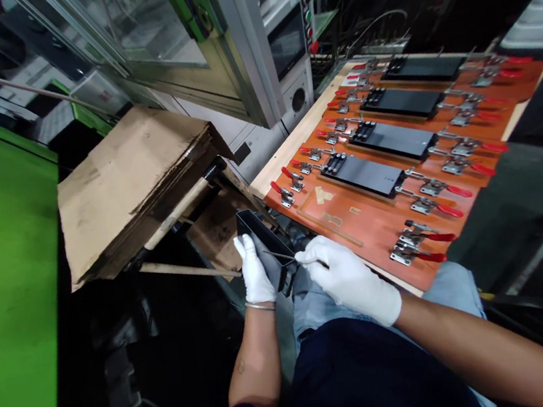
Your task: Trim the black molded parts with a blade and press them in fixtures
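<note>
Left hand [254, 270] grips black tray [262, 245], contents unseen; right hand [345, 277], at its 3 o'clock, pinches thin tool [279, 255] across the rim

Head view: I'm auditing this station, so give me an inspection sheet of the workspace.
Surface: orange board with rows of red-handled clamps.
Job's things: black tray held over the lap; four black plates in the clamp fixtures.
Clutter: stacked cardboard at left.
Hands: left hand, gloved, grips the tray; right hand, gloved, pinches a thin tool against it.
Cables: dark cables behind the board.
Surroundings: machine panel, green surface.
</note>
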Available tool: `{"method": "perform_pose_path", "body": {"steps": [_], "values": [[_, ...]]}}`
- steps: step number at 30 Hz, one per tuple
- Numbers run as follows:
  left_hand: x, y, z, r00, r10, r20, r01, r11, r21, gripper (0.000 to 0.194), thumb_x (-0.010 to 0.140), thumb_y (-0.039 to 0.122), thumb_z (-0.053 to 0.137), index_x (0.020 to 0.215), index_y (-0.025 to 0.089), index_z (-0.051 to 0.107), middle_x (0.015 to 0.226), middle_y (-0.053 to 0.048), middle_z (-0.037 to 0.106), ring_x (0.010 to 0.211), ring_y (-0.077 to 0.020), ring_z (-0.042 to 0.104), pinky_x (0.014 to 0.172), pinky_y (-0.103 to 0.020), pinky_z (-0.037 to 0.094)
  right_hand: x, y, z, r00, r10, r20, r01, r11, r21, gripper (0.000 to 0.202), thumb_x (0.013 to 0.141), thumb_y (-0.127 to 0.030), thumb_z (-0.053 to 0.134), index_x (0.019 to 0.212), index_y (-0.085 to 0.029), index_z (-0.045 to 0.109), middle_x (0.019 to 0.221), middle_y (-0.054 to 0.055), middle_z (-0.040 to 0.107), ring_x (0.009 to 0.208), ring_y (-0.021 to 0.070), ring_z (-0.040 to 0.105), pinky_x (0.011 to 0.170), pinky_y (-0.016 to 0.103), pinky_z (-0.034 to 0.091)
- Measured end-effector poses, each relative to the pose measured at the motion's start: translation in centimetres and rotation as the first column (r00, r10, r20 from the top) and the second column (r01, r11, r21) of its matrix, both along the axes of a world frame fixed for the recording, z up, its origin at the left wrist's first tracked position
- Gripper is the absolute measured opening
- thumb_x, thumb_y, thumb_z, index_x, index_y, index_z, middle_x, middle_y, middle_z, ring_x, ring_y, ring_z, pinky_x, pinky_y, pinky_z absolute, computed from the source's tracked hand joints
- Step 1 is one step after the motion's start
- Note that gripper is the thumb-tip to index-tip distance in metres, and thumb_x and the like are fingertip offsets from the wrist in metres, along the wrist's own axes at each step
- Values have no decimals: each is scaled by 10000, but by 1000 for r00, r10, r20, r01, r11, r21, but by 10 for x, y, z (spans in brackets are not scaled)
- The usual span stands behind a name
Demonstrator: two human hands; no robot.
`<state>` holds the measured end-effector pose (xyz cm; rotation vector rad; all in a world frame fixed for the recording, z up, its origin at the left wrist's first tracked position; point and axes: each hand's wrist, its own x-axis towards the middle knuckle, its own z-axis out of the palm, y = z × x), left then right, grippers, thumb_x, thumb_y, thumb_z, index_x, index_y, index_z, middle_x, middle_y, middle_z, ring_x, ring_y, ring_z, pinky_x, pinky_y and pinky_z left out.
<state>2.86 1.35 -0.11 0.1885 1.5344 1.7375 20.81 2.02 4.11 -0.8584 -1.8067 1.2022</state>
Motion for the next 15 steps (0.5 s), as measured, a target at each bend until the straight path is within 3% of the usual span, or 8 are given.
{"method": "perform_pose_path", "body": {"steps": [3,8,13,15], "values": [[1,1,4,989,88,-118,-89,996,-2,652,984,451,591,1565,259,368,1665,-1,278,1524,-140,251,1238,-252,211,0,-1,-1,999,30,-20,-31,999,-25,181,931,-133,512,789,-210,594,834,27,593,825,177,596,837,340,505],[-5,2,-5,980,85,-179,-71,994,86,768,967,465,616,1614,284,243,1677,-3,247,1528,-148,246,1244,-276,203,2,-3,2,1000,-8,-26,7,999,-48,191,928,-135,513,759,-213,556,804,19,578,799,174,594,828,334,507],[-6,4,-5,985,79,-153,-55,987,153,630,1004,451,540,1577,299,325,1674,-6,265,1524,-158,268,1208,-294,313,-1,-9,1,999,0,-50,-2,999,-51,201,937,-135,520,756,-216,549,810,15,576,795,167,586,827,329,499],[-5,2,0,993,44,-105,-29,989,146,597,1002,484,523,1541,261,395,1644,-45,339,1507,-191,320,1172,-305,374,-4,-12,1,998,-11,-70,6,998,-61,216,942,-150,519,738,-215,540,798,15,566,782,165,582,815,327,502]]}}
